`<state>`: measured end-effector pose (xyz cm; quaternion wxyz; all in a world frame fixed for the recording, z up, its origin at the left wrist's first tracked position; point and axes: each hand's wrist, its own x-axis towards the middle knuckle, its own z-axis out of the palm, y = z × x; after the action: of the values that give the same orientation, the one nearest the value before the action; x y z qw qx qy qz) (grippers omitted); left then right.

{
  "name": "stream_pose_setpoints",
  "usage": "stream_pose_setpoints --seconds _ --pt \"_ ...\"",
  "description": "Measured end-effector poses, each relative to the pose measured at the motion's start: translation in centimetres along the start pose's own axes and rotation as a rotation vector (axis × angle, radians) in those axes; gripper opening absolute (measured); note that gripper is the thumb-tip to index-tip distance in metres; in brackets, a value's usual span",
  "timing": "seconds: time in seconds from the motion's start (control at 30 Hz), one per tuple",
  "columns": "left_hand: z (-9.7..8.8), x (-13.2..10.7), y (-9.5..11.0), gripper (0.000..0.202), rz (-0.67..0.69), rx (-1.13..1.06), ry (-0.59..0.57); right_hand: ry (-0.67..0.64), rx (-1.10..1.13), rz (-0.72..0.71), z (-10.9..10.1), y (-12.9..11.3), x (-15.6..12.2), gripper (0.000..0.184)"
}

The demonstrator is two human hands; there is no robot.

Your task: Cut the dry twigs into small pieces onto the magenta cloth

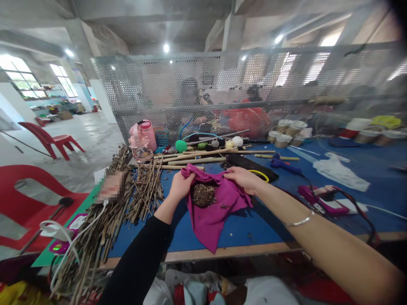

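lying on a blue table (254,228), a magenta cloth (213,216) cradles a brown twiggy clump (203,195) at its middle. the left hand (181,186) pinches the cloth's far left edge with closed fingers. the right hand (243,178) grips its far right edge likewise. dry twigs (140,195) crowd the left side and long bamboo sticks (197,160) lie just beyond. a yellow ring (259,173) sits by the right hand. farther off stand a pink bottle (141,140) and paper cups (286,133), contents unclear, before a mesh screen (222,84).

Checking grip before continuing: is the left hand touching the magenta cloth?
Touching. The head view shows the left hand gripping the upper edge of the magenta cloth, fabric bunched under its fingers.
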<state>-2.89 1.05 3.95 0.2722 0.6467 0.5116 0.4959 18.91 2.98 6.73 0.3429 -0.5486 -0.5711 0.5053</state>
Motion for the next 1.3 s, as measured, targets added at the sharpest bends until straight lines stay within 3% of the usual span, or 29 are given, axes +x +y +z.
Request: stream_pose_setpoints --seconds 0.23,0.4,0.5,0.6,0.7,0.73,0.8,0.83,0.97,1.13,1.2,1.3 --pt "0.5 0.0 0.5 0.027 0.019 0.038 -0.038 -0.03 -0.048 0.076 2.5 -2.1 2.5 0.046" --pt "0.8 1.0 0.7 0.033 0.125 0.023 -0.243 -0.097 -0.1 0.021 4.2 -3.1 3.2 0.062" --pt "0.9 1.3 0.7 0.032 0.126 0.067 -0.26 -0.154 -0.087 -0.024 4.5 -3.6 2.9 0.064" --pt "0.9 1.1 0.4 0.024 0.073 0.144 -0.175 -0.149 -0.106 -0.12 3.2 -3.1 1.2 0.062" --pt "0.8 0.7 0.2 0.019 -0.013 0.202 -0.09 0.02 -0.46 -0.376 0.6 -1.1 -2.0 0.042" --pt "0.9 0.6 0.1 0.019 -0.032 0.21 -0.077 -0.011 -0.587 -0.379 -0.3 -0.3 -3.1 0.033" --pt "1.0 0.4 0.2 0.02 -0.04 0.212 -0.063 -0.201 -0.701 -0.284 -1.4 1.5 -4.8 0.026" --pt "1.1 0.4 0.3 0.021 -0.035 0.212 -0.056 -0.234 -0.7 -0.245 -1.6 2.3 -5.3 0.025" --pt "1.5 0.1 0.7 0.022 -0.034 0.224 -0.012 -0.058 -0.458 -0.27 0.1 4.2 -4.2 0.035" --pt "1.1 -0.1 0.2 0.021 -0.058 0.201 0.055 -0.277 -0.097 -0.125 2.2 3.8 -1.6 0.06" --pt "0.8 0.0 -0.3 0.02 -0.081 0.188 0.09 -0.324 -0.064 -0.042 2.2 3.5 -1.7 0.053" --pt "0.7 0.2 -0.8 0.021 -0.111 0.176 0.122 -0.426 -0.109 0.016 2.0 3.4 -2.5 0.027"
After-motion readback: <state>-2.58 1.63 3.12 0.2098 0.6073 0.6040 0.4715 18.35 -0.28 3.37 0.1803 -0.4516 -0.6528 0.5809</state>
